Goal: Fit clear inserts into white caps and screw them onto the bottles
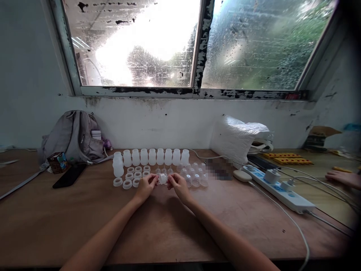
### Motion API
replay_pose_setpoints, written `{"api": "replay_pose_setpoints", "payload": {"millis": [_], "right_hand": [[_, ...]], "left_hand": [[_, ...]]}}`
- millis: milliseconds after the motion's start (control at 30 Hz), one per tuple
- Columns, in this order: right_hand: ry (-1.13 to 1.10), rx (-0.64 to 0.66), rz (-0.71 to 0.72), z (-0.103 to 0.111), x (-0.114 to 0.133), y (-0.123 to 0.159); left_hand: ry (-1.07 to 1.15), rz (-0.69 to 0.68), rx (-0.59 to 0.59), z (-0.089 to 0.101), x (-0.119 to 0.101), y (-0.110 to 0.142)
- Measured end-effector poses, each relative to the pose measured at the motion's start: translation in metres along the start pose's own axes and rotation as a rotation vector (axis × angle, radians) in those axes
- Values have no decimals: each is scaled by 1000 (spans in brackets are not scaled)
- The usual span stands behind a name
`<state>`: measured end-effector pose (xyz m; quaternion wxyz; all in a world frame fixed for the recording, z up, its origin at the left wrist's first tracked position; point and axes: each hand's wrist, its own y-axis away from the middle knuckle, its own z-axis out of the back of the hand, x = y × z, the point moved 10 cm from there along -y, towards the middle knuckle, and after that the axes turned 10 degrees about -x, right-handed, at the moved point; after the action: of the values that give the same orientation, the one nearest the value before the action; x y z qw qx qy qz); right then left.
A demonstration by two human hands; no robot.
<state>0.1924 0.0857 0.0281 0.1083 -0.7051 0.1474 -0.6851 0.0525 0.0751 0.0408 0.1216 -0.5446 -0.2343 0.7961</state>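
Note:
My left hand [147, 188] and my right hand [180, 187] meet over the table, each with thumb and fingers pinched. Between them is a small clear plastic piece [163, 178], gripped at its two sides; its exact kind is too small to make out. Several more small clear pieces [166, 171] lie just behind my fingertips. Left of my left hand, white plastic rings [127, 184] lie in rows. Frosted white bottles [144, 156] stand in a line behind, with one [118, 169] in front at the left end. Clear dome-shaped cups [195, 180] are grouped beside my right hand.
At the left are a grey backpack [73, 137], a small box [58, 162] and a black phone [69, 176]. To the right are a white bag [234, 141], a power strip [282, 190] with cables, yellow strips [293, 160] and another person's hand [342, 178].

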Motion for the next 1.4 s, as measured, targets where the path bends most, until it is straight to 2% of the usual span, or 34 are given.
{"api": "replay_pose_setpoints", "payload": {"millis": [133, 267, 367, 467, 567, 667, 733, 800, 900, 967, 1133, 1267, 1400], "right_hand": [[156, -88, 49, 17, 6, -5], [367, -171, 165, 28, 18, -5], [449, -170, 211, 25, 22, -2], [494, -129, 240, 17, 22, 2], [503, -60, 291, 5, 23, 5], [487, -30, 329, 0, 24, 7], [463, -27, 311, 0, 23, 7], [434, -23, 265, 2, 19, 5], [370, -35, 182, 8, 14, 1], [299, -56, 135, 13, 11, -2], [88, -96, 66, 20, 9, -10], [25, -118, 69, 23, 9, -12], [35, -115, 92, 22, 10, -12]], "left_hand": [[-196, -142, -319, 52, -11, -12], [-438, -220, -619, 117, -7, -20], [-596, -234, -809, 155, 1, -20], [-709, -105, -855, 173, 25, -22], [-783, 94, -791, 178, 59, -27], [-857, 215, -641, 175, 86, -33], [-904, 231, -566, 173, 93, -36], [-927, 193, -578, 173, 87, -37], [-861, 28, -620, 165, 59, -39], [-779, -113, -565, 145, 37, -39], [-724, -443, -324, 80, -8, -24], [-661, -540, -85, 41, -20, -11], [-627, -568, 111, 18, -26, 1]]}}
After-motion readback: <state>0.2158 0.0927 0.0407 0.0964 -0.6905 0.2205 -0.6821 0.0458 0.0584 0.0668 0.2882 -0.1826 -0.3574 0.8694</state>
